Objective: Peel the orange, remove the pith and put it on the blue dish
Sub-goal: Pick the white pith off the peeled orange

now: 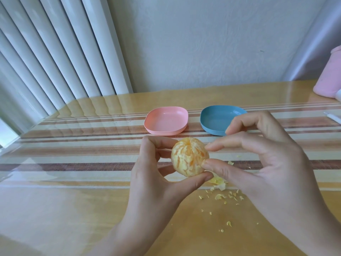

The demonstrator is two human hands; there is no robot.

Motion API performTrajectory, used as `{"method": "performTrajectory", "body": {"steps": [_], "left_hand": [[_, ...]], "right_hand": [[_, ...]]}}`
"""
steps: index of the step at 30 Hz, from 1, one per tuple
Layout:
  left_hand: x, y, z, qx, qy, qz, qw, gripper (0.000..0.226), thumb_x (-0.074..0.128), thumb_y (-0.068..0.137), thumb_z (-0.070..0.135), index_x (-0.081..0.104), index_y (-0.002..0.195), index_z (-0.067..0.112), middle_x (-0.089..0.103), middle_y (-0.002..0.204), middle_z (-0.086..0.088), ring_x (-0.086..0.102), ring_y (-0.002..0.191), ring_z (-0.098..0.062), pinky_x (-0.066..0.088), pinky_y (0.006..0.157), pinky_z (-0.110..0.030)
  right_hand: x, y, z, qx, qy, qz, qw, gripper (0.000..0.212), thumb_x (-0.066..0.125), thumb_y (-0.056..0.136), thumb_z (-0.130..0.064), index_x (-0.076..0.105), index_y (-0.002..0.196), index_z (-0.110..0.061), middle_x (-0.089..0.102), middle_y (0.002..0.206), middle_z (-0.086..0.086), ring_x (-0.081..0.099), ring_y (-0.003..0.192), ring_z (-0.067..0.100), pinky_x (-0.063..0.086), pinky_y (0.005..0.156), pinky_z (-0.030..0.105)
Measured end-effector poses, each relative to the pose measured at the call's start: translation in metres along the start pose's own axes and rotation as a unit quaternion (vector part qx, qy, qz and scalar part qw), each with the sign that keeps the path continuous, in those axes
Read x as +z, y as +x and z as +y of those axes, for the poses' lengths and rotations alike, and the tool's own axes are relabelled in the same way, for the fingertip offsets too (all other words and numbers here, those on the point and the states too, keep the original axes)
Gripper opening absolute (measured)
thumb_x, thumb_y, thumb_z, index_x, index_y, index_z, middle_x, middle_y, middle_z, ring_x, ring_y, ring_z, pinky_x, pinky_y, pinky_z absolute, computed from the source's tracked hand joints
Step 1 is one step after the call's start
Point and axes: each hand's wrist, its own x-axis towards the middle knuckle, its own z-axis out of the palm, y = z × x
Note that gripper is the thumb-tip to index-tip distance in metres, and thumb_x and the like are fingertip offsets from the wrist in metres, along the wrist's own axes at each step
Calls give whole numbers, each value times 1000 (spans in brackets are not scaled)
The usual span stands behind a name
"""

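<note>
My left hand [153, 174] grips the peeled orange [188, 157] over the bench [73, 209], thumb beneath, fingers behind. My right hand [267, 163] pinches its 3 o'clock side with thumb and forefinger. The blue dish [214, 121] lies at 1 o'clock from the orange, the pink dish [166, 120] at 11, and pith scraps [219, 183] at 5.

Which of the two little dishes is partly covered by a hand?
The blue dish, on the right: the right hand overlaps it. The pink dish shows whole.
</note>
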Motion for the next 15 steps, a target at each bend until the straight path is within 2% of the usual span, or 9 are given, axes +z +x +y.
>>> {"method": "performTrajectory", "body": {"steps": [6,9,15], "left_hand": [[0,0,0,28,34,17,999,57,85,52,46,49,96,35,65,98,19,64,93,-6,54,70,-16],[0,-1,1,43,45,24,998,55,83,54,46,48,95,33,63,99,19,64,93,-3,51,69,-10],[-1,-1,3,88,84,24,992,53,80,60,46,45,98,35,57,97,20,61,94,1,48,69,-6]], "right_hand": [[5,-4,-1,-8,-30,30,999,10,78,72,-34,75,81,-32,52,95,-10,53,93,14,36,81,11],[7,-5,-3,18,-15,25,999,7,78,71,-34,74,77,-34,53,95,-10,54,92,14,35,81,8],[10,-5,-6,43,-9,12,999,6,64,68,-41,67,69,-36,52,95,-13,57,93,12,34,79,3]]}}
